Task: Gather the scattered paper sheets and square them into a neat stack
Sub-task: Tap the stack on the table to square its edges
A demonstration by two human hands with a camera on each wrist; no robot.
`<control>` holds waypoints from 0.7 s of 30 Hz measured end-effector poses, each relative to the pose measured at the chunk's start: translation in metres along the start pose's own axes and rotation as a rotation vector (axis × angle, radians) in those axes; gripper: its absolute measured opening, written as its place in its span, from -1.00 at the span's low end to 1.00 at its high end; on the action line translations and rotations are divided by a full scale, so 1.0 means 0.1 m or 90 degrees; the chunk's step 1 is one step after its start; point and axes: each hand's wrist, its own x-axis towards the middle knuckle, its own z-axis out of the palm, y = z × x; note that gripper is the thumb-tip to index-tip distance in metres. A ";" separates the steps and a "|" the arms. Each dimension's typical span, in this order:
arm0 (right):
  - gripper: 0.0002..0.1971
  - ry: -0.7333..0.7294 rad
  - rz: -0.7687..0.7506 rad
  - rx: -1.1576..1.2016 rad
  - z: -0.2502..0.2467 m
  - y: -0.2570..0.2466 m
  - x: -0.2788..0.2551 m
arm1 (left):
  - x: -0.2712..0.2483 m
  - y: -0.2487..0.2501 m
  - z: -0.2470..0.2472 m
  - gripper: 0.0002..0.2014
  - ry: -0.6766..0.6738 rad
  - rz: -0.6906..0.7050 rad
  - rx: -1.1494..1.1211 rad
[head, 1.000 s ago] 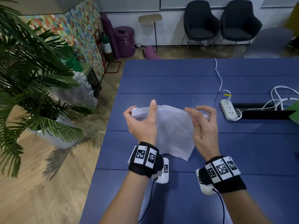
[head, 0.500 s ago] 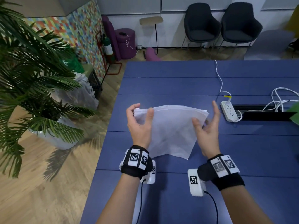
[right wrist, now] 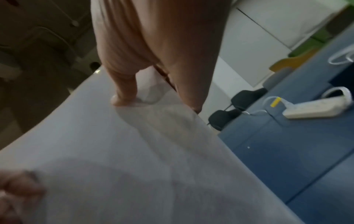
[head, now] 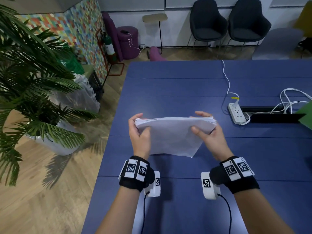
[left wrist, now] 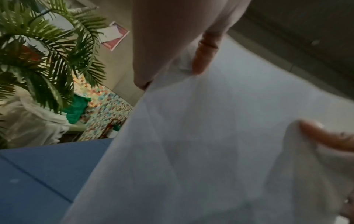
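1. The stack of white sheets is held on edge between both hands, over the near-left part of the blue worktop. Its bottom edge sits at or just above the surface; contact cannot be told.
2. The left hand grips the stack's upper left corner: thumb on the near face, fingers curled over the top edge and behind.
3. The right hand grips the upper right corner the same way, thumb pressed on the near face, fingers wrapped over the top to the far side.
4. The top edge shows many layered sheet edges, slightly fanned at both corners. The sheets bow a little, and the lower right corner comes to a point.
5. In the left wrist view the paper fills most of the picture, with a fingertip on it near the top. In the right wrist view a fingertip presses the sheet face.
6. Both wrists wear black bands with square markers and white camera units with cables.
7. On the worktop to the right lies a white power strip with white cables, well apart from the stack. A green corner shows at the right edge.
8. A potted palm stands on the wood floor to the left. 2 dark chairs stand by the far wall.
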 end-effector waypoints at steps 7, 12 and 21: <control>-0.84 0.001 0.003 0.024 0.02 -0.05 0.11 | 0.08 -0.04 -0.02 -0.78 0.010 -0.065 0.042; -0.77 -0.021 0.083 0.026 -0.03 0.19 -0.01 | 0.01 -0.26 -0.14 -0.72 0.006 -0.136 0.058; -0.70 -0.004 0.127 -0.011 0.00 0.35 0.03 | 0.03 -0.45 -0.21 -0.68 -0.151 -0.164 0.177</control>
